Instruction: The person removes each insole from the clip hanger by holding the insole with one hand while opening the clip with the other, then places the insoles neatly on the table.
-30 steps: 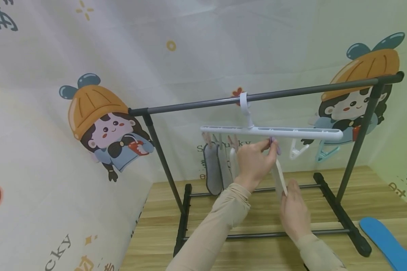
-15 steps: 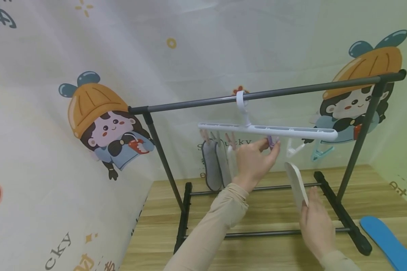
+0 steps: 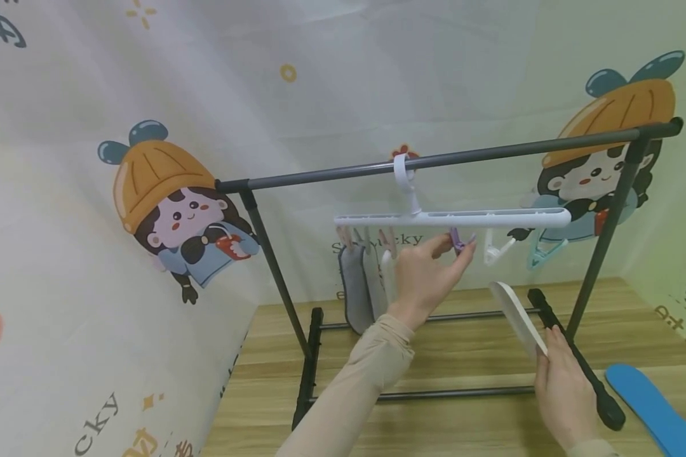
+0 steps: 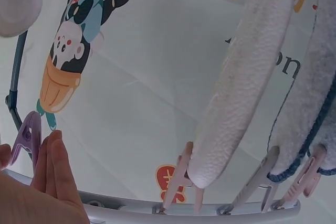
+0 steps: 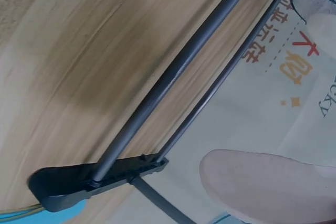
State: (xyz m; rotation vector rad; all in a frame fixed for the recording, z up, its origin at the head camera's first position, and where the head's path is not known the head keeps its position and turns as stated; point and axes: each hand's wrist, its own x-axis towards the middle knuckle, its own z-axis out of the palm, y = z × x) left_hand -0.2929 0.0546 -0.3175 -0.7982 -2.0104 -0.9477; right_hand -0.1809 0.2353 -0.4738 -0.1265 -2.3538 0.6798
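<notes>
A: Pos. of white insole (image 3: 519, 317)?
B: In R hand (image 3: 569, 387); lower end pinched btwn thumb & fingers, raised above bench (image 3: 446, 362).
A: Long axis?
B: Tilted. Upper tip leans L, roughly twd purple clip (image 3: 456, 240). Tip sits below & R of clip; no contact. Depth offset: can't tell.
A: L hand (image 3: 425, 274)?
B: Pinching purple clip, thumb vs. fingers, just under white hanger (image 3: 491, 218). Clip mouth gap: can't tell.
A: Nearer hand?
B: R hand, in contact w/ insole. L hand is up & L of it. Key offset, est.: tip to clip.
A: Surroundings?
B: Gray insole (image 3: 356, 285) clipped at hanger's L end; blue insole (image 3: 657, 406) on bench, far R.
</notes>
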